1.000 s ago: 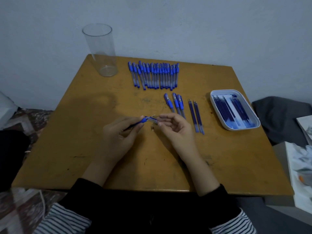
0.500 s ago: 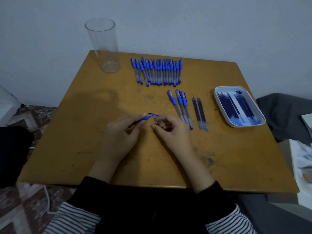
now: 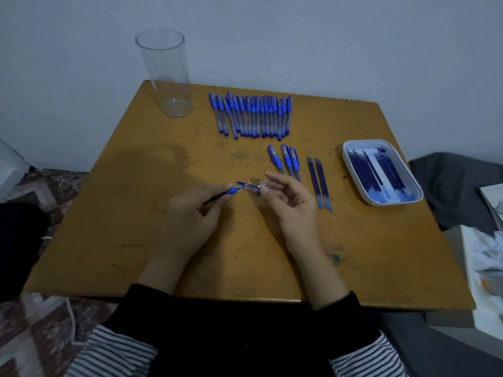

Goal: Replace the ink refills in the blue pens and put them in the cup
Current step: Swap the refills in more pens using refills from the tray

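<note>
**Both hands on one pen at mid-desk**

Here we are at the middle of the desk (image 3: 130, 213), and both hands are busy. The left hand (image 3: 190, 216) grips a pen (image 3: 232, 190), fingers (image 3: 215, 198) curled round the dark barrel and thumb and forefinger pinching just behind the blue grip. The front end points toward 2 o'clock, straight at the other hand. The right hand (image 3: 292, 210) pinches a small pale piece (image 3: 254, 188) between thumb and forefinger, right at the pen's front end. It is too small to name, and I cannot tell whether it touches the pen. The other right fingers are loose and fanned out toward 12 o'clock.

The cup (image 3: 166, 74) stands upright at the desk's 11 o'clock corner, clear, with nothing in it, well apart from the hands. At 12 o'clock lies a tight row of pens (image 3: 250, 115), caps toward the wall. Just past the right hand, at its 12 o'clock, three pens (image 3: 284, 161) lie side by side. Two refills (image 3: 318, 180) lie beside them at the hand's 2 o'clock. Over at the desk's 3 o'clock edge a white tray (image 3: 392, 204) holds more refills.
</note>
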